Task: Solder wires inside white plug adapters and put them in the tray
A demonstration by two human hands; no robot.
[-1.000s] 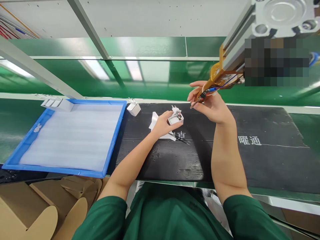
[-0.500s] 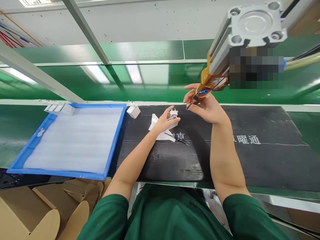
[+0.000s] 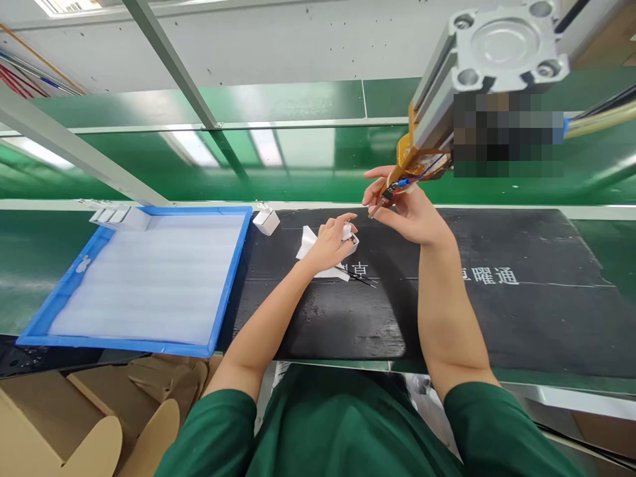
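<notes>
My left hand (image 3: 328,246) is closed over a small white plug adapter (image 3: 347,232), its fingers bent across the top and partly hiding it. Under and beside this hand lies white paper (image 3: 307,240), with dark tweezers (image 3: 364,277) sticking out to the right. My right hand (image 3: 410,213) is curled around the lower end of an orange tool head (image 3: 410,159) with blue and red wiring, thumb in front and fingers behind. This tool head hangs from a silver air cylinder (image 3: 440,86).
To the left, a blue tray (image 3: 229,278) lined with white foam carries several white plug adapters (image 3: 122,217) at its back corner. Another white adapter (image 3: 267,220) stands beside the tray on the black mat (image 3: 536,318). Cardboard (image 3: 44,411) fills the lower left.
My left hand has turned over the adapter, its fingers now covering the top where the prongs showed before. My right hand stays around the tool head.
</notes>
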